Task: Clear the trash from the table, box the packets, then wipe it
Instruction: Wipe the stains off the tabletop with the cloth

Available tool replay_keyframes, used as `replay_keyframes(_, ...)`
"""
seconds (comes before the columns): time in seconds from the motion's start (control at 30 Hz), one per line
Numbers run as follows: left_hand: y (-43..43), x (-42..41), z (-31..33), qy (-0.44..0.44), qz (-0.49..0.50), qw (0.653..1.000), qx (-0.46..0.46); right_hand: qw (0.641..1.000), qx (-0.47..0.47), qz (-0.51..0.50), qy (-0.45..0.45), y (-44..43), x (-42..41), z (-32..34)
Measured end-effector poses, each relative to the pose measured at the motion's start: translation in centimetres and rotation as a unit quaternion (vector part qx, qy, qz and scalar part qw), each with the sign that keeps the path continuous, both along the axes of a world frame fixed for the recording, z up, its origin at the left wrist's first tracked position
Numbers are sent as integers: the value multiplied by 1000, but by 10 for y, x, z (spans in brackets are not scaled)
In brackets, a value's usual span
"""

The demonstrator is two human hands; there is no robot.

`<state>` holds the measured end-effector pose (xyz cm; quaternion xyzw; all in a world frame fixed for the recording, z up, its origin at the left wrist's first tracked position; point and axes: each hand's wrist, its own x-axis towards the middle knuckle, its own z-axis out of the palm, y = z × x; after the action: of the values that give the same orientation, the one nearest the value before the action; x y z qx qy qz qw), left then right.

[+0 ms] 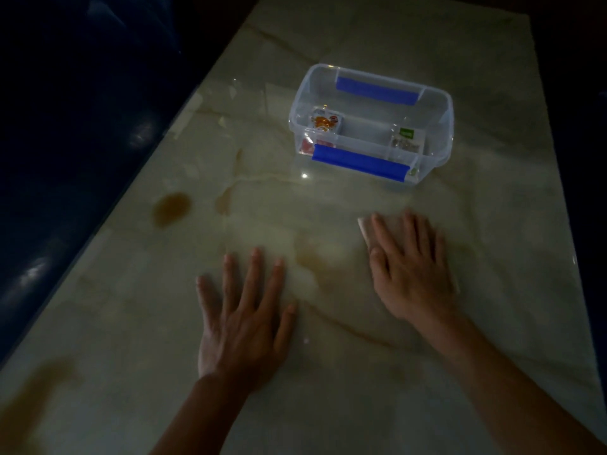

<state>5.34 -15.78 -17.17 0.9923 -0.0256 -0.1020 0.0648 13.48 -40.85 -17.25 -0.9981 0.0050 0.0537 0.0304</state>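
Note:
A clear plastic box (441, 108) with two blue latch handles stands on the pale marble table (361, 31), open at the top. Inside lie an orange-printed packet (323, 122) at the left and a green-labelled packet (406, 139) at the right. My right hand (409, 267) lies flat with fingers spread on a pale folded cloth (364, 229), pressing it to the table in front of the box. My left hand (244, 310) rests flat on the bare tabletop, fingers apart, holding nothing.
Brownish stains mark the table: one (172, 206) near the left edge, one (225, 201) beside it, one (313, 261) between my hands, a large one (36, 399) at the near left. Beyond the table's left edge is dark blue upholstery (65, 126).

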Motion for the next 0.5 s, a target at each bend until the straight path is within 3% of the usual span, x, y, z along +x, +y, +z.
replay_keyframes(0.1,1,0,0,-5,0,1000,0,1000,12,25,8,34,23,2)
replay_keyframes(0.27,0,1,0,8,1,1000,6,987,6,160,-5,88,20,4)
replay_keyframes(0.4,1,2,1,5,3,1000,4,964,11,263,-30,59,-23,1)
replay_keyframes(0.5,2,1,2,5,4,1000,-13,960,-6,281,-22,22,-42,0)
